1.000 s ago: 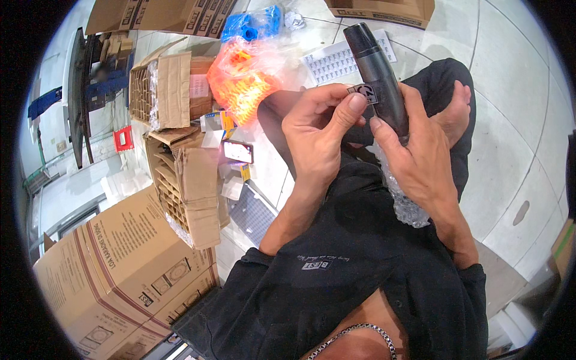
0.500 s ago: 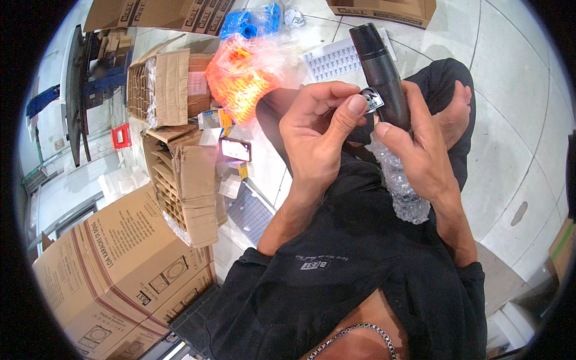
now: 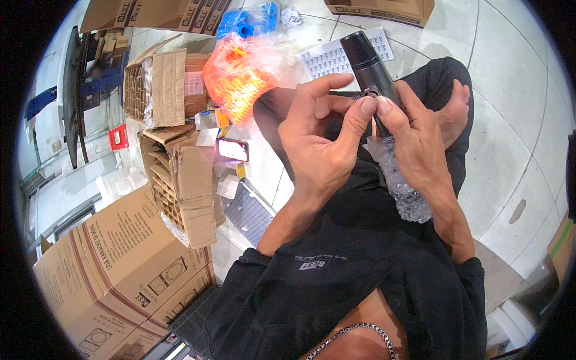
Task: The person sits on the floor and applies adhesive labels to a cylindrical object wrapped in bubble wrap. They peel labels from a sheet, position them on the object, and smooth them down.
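Observation:
A black wireless microphone (image 3: 363, 57) slants up from my right hand (image 3: 417, 141), whose fingers wrap round its body. Its lower end is covered by crumpled bubble wrap (image 3: 399, 186). My left hand (image 3: 324, 135) is at the microphone's side, thumb and forefinger pinching a small label (image 3: 368, 94) against or very close to the body. Both thumb tips meet there and hide most of the label, so I cannot tell how much of it touches. A sheet of printed labels (image 3: 327, 62) lies on the floor beyond the hands.
To the left are divided cardboard boxes (image 3: 195, 198), a phone (image 3: 233, 150) and a grey gridded sheet (image 3: 249, 213). Clear bags with orange mesh (image 3: 237, 84) and blue pieces (image 3: 246, 24) lie farther off. A large carton (image 3: 120, 258) stands at the lower left.
The label, held out facing up beside the microphone before, has been brought to its body, mostly under my thumbs. My right thumb has moved up to meet the left one. The microphone has shifted slightly.

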{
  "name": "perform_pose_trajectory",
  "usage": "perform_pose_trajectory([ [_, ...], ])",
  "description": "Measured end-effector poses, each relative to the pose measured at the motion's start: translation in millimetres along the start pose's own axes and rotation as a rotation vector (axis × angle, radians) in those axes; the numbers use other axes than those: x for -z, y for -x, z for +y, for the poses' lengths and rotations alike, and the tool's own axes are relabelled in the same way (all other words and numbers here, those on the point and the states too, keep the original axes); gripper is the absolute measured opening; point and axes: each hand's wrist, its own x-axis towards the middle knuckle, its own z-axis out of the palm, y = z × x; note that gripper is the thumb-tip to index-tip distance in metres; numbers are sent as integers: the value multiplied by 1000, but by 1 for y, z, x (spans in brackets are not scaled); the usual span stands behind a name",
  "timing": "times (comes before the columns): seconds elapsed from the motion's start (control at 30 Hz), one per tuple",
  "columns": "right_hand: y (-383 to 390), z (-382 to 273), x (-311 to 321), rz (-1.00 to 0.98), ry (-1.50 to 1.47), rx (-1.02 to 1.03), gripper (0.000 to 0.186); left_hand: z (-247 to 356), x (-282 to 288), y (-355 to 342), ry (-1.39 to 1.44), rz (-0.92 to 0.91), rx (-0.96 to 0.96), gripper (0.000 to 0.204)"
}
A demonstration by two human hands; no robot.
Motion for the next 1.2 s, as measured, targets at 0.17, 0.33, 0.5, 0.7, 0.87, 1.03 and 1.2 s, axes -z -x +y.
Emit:
perform_pose_trajectory([
  [0.17, 2, -2, 1, -42, 31, -33, 52, -5, 3, 0, -92, -5, 5, 17],
  [0.33, 1, 16, -1, 171, 260, 68, 52, -14, 6, -1, -372, 2, -156, 12],
  [0.5, 5, 24, -5, 99, 126, 14, 51, -11, 10, 7, -464, 31, -444, 12],
  [0.7, -1, 32, -15, 219, 236, 108, 50, -3, 28, 32, -409, 131, -540, 9],
  [0.87, -7, 41, 4, 273, 191, 76, 50, 14, 48, 21, -105, 129, -78, 8],
  [1.03, 11, 22, -2, -151, -253, -243, 50, -12, 36, 20, 167, -70, 208, 12],
  [1.2, 15, 3, 0, -179, -430, -354, 46, -11, 24, 20, 214, -127, 278, 14],
])
